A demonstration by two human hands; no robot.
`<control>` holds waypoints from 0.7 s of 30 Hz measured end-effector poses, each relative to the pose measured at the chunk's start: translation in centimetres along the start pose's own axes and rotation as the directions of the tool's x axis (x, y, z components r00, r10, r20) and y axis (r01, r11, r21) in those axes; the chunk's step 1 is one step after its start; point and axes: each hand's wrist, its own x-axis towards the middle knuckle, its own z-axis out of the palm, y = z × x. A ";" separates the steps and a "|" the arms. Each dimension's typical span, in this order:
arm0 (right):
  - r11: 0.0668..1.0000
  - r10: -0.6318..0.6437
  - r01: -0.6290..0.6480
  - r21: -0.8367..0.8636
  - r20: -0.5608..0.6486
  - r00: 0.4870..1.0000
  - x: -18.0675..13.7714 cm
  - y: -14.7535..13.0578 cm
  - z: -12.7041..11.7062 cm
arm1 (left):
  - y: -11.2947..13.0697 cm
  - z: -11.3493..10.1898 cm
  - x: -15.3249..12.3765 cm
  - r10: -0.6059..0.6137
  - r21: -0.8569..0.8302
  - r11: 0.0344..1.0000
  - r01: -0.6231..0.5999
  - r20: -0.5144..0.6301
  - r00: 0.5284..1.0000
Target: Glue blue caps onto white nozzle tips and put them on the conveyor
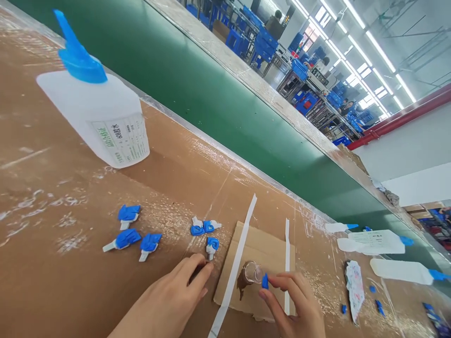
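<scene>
Left hand (178,292) half-curled near a blue-and-white part (212,243); can't tell if anything is held. Right hand (296,300) pinches small blue piece (265,281) between thumb and forefinger, just right of clear round container (253,271) on cardboard (268,249). Far left: blue-capped white bottle (97,112) standing on bench (172,173).
</scene>
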 end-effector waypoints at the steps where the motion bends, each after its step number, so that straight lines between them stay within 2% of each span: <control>1: 0.999 -0.027 0.027 -0.018 0.019 0.999 0.6 -0.2 0.3 | 0.0 0.2 0.0 0.005 0.017 1.000 -0.005 -0.027 1.000; 4: 0.996 -0.051 0.054 -0.077 0.040 0.998 1.5 -0.2 1.0 | -0.1 0.4 -0.1 0.007 0.025 1.000 -0.006 -0.066 0.998; 8: 0.987 0.017 -0.002 -0.161 0.088 0.996 1.5 -0.3 1.0 | -0.2 -0.2 -0.1 -0.006 -0.026 1.000 0.007 0.033 0.999; 10: 0.981 0.008 0.012 -0.192 0.102 0.995 1.4 -0.4 0.9 | -0.2 -0.5 -0.2 -0.007 -0.066 0.998 0.011 0.062 0.998; 13: 0.977 -0.023 0.051 -0.207 0.134 0.991 1.4 -0.3 0.8 | -0.1 -0.9 -0.2 0.013 -0.175 0.985 -0.006 0.039 0.999; 15: 0.978 -0.007 0.036 -0.205 0.143 0.990 1.5 -0.2 0.7 | -0.1 -1.1 -0.2 0.001 -0.312 0.950 0.010 0.035 0.999; 17: 0.986 0.018 0.004 -0.169 0.131 0.991 1.5 -0.2 0.5 | 0.2 -1.3 0.0 -0.038 -0.515 0.855 0.059 0.050 0.998; 18: 0.992 0.036 -0.022 -0.123 0.113 0.993 1.3 -0.3 0.3 | 0.5 -1.4 0.1 -0.071 -0.624 0.775 0.099 0.069 0.995; 19: 0.997 0.061 -0.056 -0.055 0.085 0.994 1.1 -0.4 0.2 | 0.9 -1.4 0.3 -0.111 -0.725 0.673 0.146 0.096 0.989; 21: 0.984 0.134 -0.134 0.117 0.008 0.991 0.4 -0.7 0.1 | 1.9 -1.5 0.8 -0.204 -0.884 0.386 0.263 0.196 0.959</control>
